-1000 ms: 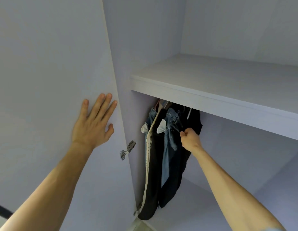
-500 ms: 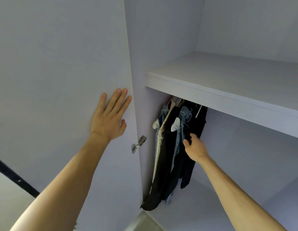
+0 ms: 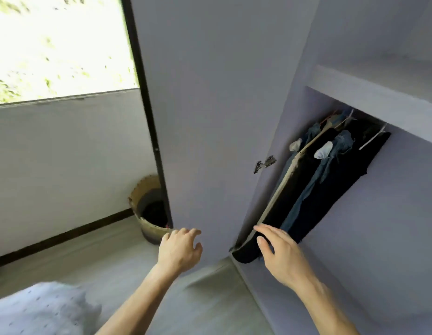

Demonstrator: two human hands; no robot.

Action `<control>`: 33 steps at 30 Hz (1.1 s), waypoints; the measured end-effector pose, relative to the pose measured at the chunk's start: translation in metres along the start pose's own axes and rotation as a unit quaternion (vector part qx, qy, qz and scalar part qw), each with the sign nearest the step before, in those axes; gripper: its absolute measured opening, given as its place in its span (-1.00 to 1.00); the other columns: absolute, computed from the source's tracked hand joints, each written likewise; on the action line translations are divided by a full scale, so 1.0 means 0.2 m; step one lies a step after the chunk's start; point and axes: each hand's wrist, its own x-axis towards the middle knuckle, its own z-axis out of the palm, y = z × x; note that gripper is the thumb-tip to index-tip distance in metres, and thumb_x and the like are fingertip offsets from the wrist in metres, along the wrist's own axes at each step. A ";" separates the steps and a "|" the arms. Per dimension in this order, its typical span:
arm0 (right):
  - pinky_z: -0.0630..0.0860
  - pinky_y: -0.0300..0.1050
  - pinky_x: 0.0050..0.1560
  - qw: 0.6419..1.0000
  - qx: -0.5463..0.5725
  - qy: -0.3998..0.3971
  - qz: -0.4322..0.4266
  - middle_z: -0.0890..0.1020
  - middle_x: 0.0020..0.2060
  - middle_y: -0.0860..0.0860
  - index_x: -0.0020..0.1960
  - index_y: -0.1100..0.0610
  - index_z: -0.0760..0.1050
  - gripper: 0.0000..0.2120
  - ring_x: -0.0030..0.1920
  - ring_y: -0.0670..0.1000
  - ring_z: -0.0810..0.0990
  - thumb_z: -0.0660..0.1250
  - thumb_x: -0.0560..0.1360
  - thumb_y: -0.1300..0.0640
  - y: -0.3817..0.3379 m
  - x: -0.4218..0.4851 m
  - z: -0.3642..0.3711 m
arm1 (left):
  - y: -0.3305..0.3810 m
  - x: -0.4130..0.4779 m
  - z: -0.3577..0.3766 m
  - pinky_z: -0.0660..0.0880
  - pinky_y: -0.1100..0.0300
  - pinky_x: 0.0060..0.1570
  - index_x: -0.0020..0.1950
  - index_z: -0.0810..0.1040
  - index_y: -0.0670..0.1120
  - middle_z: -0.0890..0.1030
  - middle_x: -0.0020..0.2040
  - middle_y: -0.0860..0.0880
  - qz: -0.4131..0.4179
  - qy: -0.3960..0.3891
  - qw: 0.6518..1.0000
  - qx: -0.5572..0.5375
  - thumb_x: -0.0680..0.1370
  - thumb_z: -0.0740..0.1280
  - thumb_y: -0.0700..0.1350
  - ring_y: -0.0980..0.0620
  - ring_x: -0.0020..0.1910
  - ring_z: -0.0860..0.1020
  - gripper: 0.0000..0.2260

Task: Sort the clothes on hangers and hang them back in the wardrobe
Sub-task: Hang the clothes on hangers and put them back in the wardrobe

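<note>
Dark trousers and blue jeans (image 3: 331, 175) hang on hangers at the left end of the pale wardrobe (image 3: 369, 213), under its shelf (image 3: 369, 97). The wardrobe door (image 3: 210, 117) stands open to their left. My left hand (image 3: 179, 250) hovers low in front of the door, fingers loosely spread, holding nothing. My right hand (image 3: 280, 255) is open beside the lower ends of the hanging clothes, fingers extended, empty. A white dotted garment (image 3: 41, 310) lies at the bottom left.
A woven basket (image 3: 149, 213) with dark contents stands on the floor behind the door's edge, against a white wall. A bright window (image 3: 60, 44) is at the upper left. A metal hinge (image 3: 264, 163) sits on the door's inner side.
Both hands have dropped: the left came off the door, the right let go of the hanging clothes. My view swung left and down, showing window, basket and floor.
</note>
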 end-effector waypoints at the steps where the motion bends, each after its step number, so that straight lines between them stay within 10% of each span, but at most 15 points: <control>1: 0.09 -0.38 0.43 0.999 -0.013 -0.019 -0.029 0.42 0.41 -0.18 0.45 -0.06 0.42 -0.64 0.45 -0.19 0.28 0.12 0.67 0.00 -0.08 -0.04 0.08 | -0.13 -0.13 0.07 0.34 0.04 0.34 0.45 0.40 0.17 0.51 0.39 0.08 -0.033 -0.017 0.999 -0.014 0.57 0.16 0.12 -0.02 0.36 0.46 -0.57; 13: 0.13 -0.26 0.47 0.888 -0.067 -0.284 -0.356 0.44 0.41 -0.18 0.35 -0.15 0.49 -0.69 0.49 -0.13 0.26 0.23 0.62 -0.06 -1.18 -0.64 1.06 | -1.25 -1.95 0.45 0.33 0.07 0.29 0.41 0.45 0.16 0.53 0.37 0.09 -0.432 0.022 0.897 -0.096 0.39 -0.15 0.19 -0.02 0.36 0.46 -0.33; 33: 0.22 -0.16 0.46 0.488 -0.146 -0.465 -0.725 0.37 0.48 -0.16 0.48 -0.13 0.36 -0.60 0.55 -0.04 0.20 0.13 0.65 -0.08 -2.24 -1.29 1.87 | -0.97 -3.26 0.85 0.48 0.08 0.17 0.42 0.43 0.14 0.56 0.32 0.11 -0.811 0.139 0.524 -0.221 0.61 0.17 0.10 0.01 0.27 0.54 -0.62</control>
